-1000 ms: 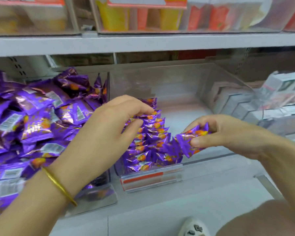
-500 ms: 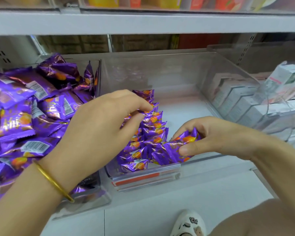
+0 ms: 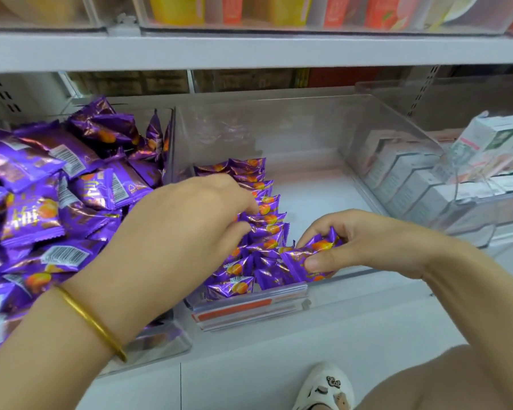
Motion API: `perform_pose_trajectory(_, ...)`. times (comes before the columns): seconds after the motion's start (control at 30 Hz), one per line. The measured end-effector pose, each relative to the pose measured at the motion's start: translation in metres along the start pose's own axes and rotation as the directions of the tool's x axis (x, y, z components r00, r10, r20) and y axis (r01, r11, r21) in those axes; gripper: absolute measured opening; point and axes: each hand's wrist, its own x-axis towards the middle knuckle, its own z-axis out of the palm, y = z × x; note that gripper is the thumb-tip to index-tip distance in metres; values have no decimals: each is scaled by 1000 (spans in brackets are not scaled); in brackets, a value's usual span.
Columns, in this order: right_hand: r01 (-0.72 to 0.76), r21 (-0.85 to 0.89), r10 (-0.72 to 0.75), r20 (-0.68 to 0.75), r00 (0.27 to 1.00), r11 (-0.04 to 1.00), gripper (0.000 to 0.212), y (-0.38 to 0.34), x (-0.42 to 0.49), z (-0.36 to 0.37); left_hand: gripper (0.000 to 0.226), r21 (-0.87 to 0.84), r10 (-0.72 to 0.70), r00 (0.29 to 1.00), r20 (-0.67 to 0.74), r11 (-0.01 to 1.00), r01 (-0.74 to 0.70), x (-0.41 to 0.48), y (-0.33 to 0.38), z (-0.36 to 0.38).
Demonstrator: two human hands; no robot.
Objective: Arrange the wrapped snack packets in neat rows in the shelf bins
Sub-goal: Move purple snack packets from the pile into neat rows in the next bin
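Viewpoint: seen from a person's head, looking down at both bare hands in front of a shop shelf.
Middle bin: a clear plastic middle bin (image 3: 308,128) sits on the shelf; its right half is bare white floor.
Row of packets: a row of packets (image 3: 262,202), purple foil with an orange fruit picture, stands on edge along the bin's left side, running from front to back, with a few more packets starting a second row beside it at the front.
Left hand: the left hand (image 3: 184,232) reaches over the row, fingers bent down, forefinger and thumb touching the packet tops; whether it pinches one cannot be told.
Right hand: the right hand (image 3: 359,241) is closed round a held packet (image 3: 311,255), thumb on the near face and fingers curled behind.
Held packet: same purple foil, low at the front of the middle bin, just right of the row and touching the nearest packets.
Left bin: a left bin (image 3: 160,341), also clear, carries a loose heap of packets (image 3: 42,187) lying at all angles, some showing barcodes.
Bangle: a gold bangle (image 3: 92,321) circles the left wrist.
Right bin: a right bin (image 3: 471,220) holds white boxes (image 3: 412,179) standing in rows.
Price strip: a clear price strip (image 3: 249,309) with an orange band is fixed to the middle bin's front.
Upper shelf: a grey upper shelf (image 3: 249,51) carries bins of yellow and orange packs.
Floor: a white shoe (image 3: 326,386) shows at the bottom edge.
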Motion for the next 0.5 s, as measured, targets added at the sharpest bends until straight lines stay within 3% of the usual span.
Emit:
perform_pose_trajectory(0.13, 4, 38, -5, 12, 1000, 999, 21, 4, 1, -4, 20, 6, 4, 983, 181, 1000, -5, 14, 17, 4)
perform_pose_trajectory(0.27, 3, 95, -8, 44, 999, 995, 25, 6, 0, -9, 10, -43, -45, 902, 430, 997, 70, 27, 25, 21)
perform_pose_trajectory(0.37, 12, 120, -20, 66, 998, 993, 24, 7, 1, -11, 12, -78, -107, 870, 482, 983, 164, 27, 27, 32)
perform_pose_trajectory(0.5, -5, 162, -10, 92, 996, 987, 23, 8, 3, -13, 11, -93, -178, 877, 447, 966, 243, 23, 27, 42)
